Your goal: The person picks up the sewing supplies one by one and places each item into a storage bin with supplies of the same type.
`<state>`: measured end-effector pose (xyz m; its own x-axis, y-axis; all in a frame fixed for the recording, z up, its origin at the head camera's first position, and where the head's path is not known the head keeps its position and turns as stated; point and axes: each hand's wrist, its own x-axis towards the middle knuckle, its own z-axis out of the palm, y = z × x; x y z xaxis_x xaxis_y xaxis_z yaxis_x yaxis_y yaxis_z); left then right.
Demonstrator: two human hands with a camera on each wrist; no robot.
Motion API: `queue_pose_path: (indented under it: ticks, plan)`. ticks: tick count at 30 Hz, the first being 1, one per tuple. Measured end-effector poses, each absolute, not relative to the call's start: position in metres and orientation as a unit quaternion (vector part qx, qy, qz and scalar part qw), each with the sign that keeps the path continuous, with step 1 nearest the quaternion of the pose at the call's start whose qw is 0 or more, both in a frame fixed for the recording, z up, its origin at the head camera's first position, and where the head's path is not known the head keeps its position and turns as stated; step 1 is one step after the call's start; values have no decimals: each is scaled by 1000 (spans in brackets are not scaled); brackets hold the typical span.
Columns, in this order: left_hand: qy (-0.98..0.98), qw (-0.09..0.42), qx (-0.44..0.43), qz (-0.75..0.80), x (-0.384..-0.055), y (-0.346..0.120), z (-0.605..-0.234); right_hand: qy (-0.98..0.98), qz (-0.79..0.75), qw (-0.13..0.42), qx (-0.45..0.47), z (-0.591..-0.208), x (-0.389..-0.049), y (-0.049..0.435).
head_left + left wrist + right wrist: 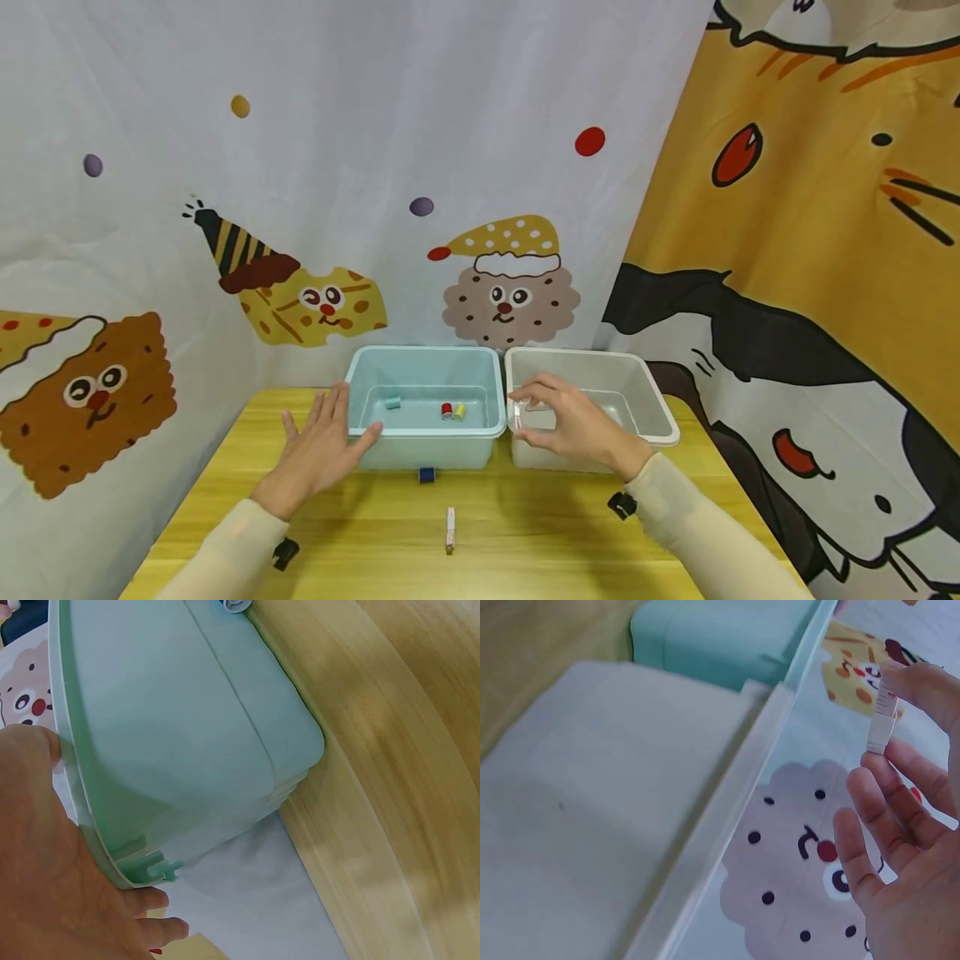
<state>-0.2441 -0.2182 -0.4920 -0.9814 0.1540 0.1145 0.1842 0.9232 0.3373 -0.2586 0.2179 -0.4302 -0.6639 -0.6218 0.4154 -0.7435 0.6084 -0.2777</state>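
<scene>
My right hand (577, 421) pinches a folded paper measuring tape (883, 720) between thumb and fingertips, above the front left part of the white bin (663, 440). Red and black marks show along the strip's side. My left hand (318, 446) rests with straight fingers against the left front corner of the light blue bin (427, 450), its thumb at the rim. Inside that bin lie a teal thread spool (393, 402), a red spool (447, 410) and a yellow spool (460, 412). A navy spool (427, 475) stands on the table just before it.
Another slim white folded strip (450, 530) lies on the wooden table (375, 558), nearer to me. The two bins stand side by side at the table's back, close to a printed cloth curtain (480, 100). A patterned yellow curtain (810, 208) hangs on the right.
</scene>
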Motion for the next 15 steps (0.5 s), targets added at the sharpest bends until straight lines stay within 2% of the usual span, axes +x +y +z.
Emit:
queue_pose_path:
  ticks: [6,15]
  plan:
    - [-980,40,-86,-175,-244,-217,-491,-884,221,152,382,-423,-274,227]
    - [-980,37,-82,-176,-244,-216,-490,-902,219,118,354,-409,-299,235]
